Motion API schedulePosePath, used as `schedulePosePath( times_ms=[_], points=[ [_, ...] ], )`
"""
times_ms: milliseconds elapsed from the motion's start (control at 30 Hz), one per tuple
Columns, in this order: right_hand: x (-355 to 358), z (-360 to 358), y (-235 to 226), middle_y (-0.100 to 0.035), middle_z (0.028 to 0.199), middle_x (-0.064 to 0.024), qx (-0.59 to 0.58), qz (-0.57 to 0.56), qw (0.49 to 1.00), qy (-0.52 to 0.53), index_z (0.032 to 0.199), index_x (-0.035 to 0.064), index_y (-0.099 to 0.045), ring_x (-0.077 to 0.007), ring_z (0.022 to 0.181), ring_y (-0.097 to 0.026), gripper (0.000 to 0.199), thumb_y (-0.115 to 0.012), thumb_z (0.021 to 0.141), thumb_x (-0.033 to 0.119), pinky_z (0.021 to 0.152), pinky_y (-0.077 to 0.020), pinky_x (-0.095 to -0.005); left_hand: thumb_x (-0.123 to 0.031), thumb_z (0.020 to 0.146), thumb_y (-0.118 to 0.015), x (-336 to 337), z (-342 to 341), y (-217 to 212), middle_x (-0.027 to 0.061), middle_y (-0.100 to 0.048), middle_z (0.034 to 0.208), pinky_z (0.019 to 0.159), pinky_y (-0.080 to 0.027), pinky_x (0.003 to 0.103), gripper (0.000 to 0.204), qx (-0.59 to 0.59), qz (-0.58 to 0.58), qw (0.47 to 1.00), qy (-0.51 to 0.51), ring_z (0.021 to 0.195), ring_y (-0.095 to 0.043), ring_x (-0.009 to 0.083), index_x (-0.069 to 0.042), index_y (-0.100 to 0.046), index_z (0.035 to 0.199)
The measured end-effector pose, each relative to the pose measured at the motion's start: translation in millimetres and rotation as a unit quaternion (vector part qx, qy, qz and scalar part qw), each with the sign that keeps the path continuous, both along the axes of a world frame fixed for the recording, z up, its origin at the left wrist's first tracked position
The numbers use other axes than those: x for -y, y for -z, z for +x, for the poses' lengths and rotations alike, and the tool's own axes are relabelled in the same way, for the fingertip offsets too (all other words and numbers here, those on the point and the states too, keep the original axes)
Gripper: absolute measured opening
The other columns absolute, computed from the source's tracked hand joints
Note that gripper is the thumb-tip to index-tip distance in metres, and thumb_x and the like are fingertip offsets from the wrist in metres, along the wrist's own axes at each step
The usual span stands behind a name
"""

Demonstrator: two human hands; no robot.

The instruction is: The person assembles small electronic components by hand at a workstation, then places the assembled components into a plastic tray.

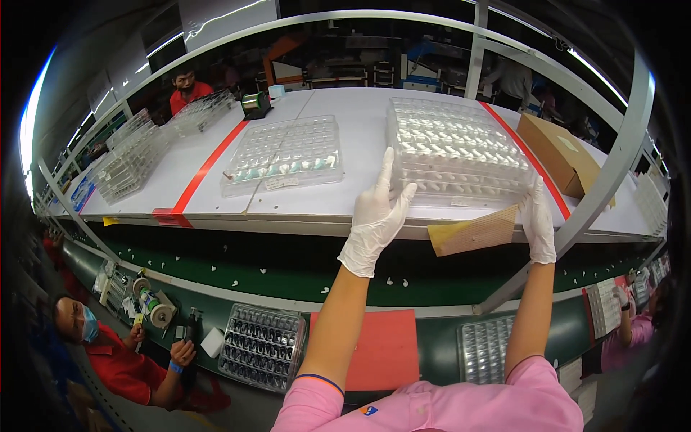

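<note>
A stack of clear plastic trays (461,155), its pockets filled with small white earbud-like parts, rests on the raised white shelf ahead. Both of my hands wear white gloves. My left hand (376,223) presses on the stack's near left corner, forefinger along the side and thumb at the front. At the near right corner my right hand (538,223) holds the other side, its fingers pointing up. To the left lies another clear tray (284,151), with white and pale blue parts only in its nearest row.
Under the shelf, a green conveyor belt (302,277) carries scattered white parts. A cardboard box (558,155) sits right of the stack. Nearer are a red mat (381,349) and a tray of dark parts (260,345). Co-workers sit at both sides; a metal post (612,165) rises at right.
</note>
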State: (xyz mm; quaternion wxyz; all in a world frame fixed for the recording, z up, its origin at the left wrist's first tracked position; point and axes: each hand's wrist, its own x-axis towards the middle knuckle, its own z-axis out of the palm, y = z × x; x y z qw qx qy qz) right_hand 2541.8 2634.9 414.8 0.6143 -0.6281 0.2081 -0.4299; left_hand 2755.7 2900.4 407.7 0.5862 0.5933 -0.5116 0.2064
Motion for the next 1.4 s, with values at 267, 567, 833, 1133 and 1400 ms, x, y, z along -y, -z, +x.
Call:
schedulePosePath(
  times_ms=[267,567,833,1133,1400],
  points=[
    [-9,1,-3,-0.031,0.147,-0.0221,-0.005,-0.010,0.999,-0.047,0.142,-0.0089,-0.027,-0.0299,0.137,-0.028,0.090,-0.037,0.092,0.066,0.114,-0.0182,-0.0398,-0.062,0.091,-0.045,-16,6,-12,0.0266,-0.037,0.142,0.103,-0.040,0.041,0.087,-0.300,0.024,0.953,0.045,0.129,-0.043,0.0336,0.002,-0.024,0.145],
    [-6,-7,0,-0.011,0.152,-0.0288,0.014,-0.015,0.998,-0.067,0.144,-0.0129,-0.010,-0.0354,0.143,-0.011,0.101,-0.042,0.089,0.066,0.116,-0.0107,-0.0427,-0.064,0.090,-0.045,-10,7,-17,0.0184,-0.015,0.153,0.105,-0.038,0.042,0.091,-0.431,-0.142,0.887,0.090,0.135,-0.032,0.0341,-0.001,-0.013,0.149],
    [8,-6,4,-0.010,0.151,-0.0303,0.037,0.013,0.998,-0.051,0.143,-0.0140,-0.009,-0.0362,0.143,-0.010,0.101,-0.043,0.090,0.065,0.116,-0.0097,-0.0445,-0.057,0.093,-0.046,-12,-1,-16,0.0221,-0.048,0.133,0.099,-0.042,0.037,0.078,-0.320,-0.025,0.945,-0.058,0.127,-0.045,0.0300,0.003,-0.032,0.142],
    [5,-6,4,-0.010,0.151,-0.0314,0.040,0.015,0.998,-0.045,0.142,-0.0153,-0.009,-0.0366,0.143,-0.010,0.100,-0.044,0.090,0.063,0.116,-0.0114,-0.0448,-0.044,0.094,-0.051,-16,-12,-17,0.0295,-0.063,0.102,0.083,-0.050,0.040,0.061,-0.148,0.076,0.985,-0.042,0.097,-0.063,0.0401,0.010,-0.052,0.124],
    [3,-7,5,-0.013,0.150,-0.0314,0.056,0.025,0.998,-0.021,0.142,-0.0152,-0.013,-0.0369,0.142,-0.013,0.097,-0.044,0.091,0.062,0.116,-0.0141,-0.0437,-0.043,0.094,-0.052,-13,-7,-11,0.0297,-0.063,0.098,0.077,-0.051,0.042,0.061,-0.109,0.039,0.992,-0.049,0.092,-0.064,0.0409,0.010,-0.052,0.123]
  ],
)
